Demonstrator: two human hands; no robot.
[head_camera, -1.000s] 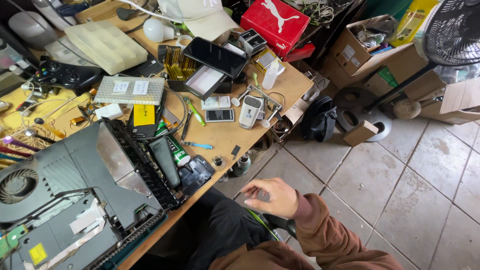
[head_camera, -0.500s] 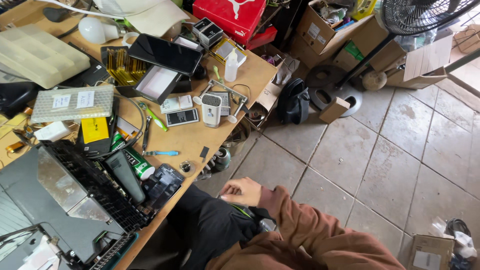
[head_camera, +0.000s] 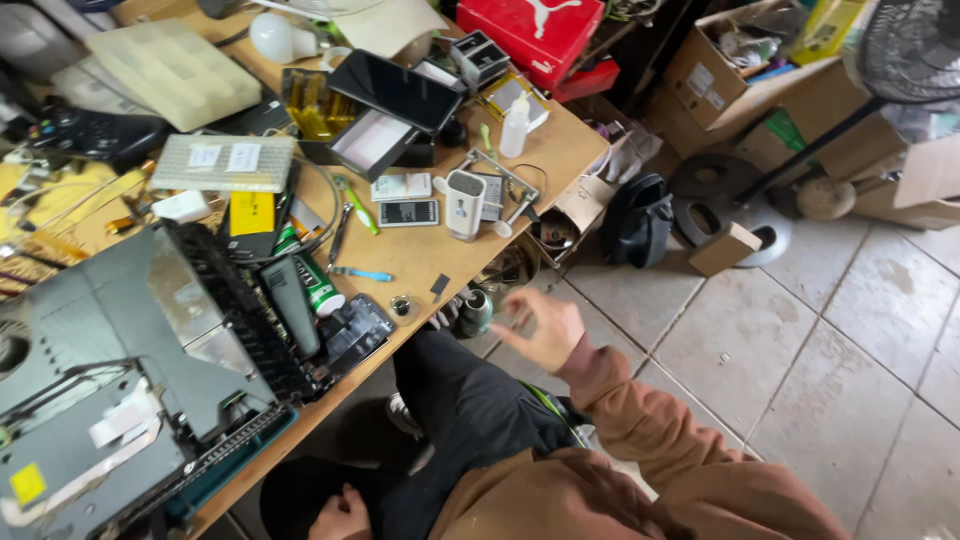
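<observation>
Head view: your right hand (head_camera: 540, 328) hangs blurred in the air just off the wooden table (head_camera: 560, 150) edge, fingers loosely spread and holding nothing; nearest to it is a small dark can (head_camera: 476, 312) under the edge. Your left hand (head_camera: 340, 515) rests low by your dark trousers; I cannot tell its grip. A red shoebox (head_camera: 530, 28) sits at the table's far end, brown cardboard boxes (head_camera: 715, 75) beyond.

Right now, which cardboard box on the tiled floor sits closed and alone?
The small plain brown cardboard box beside the round fan base; the bigger cardboard boxes behind stand open, full of clutter.
</observation>
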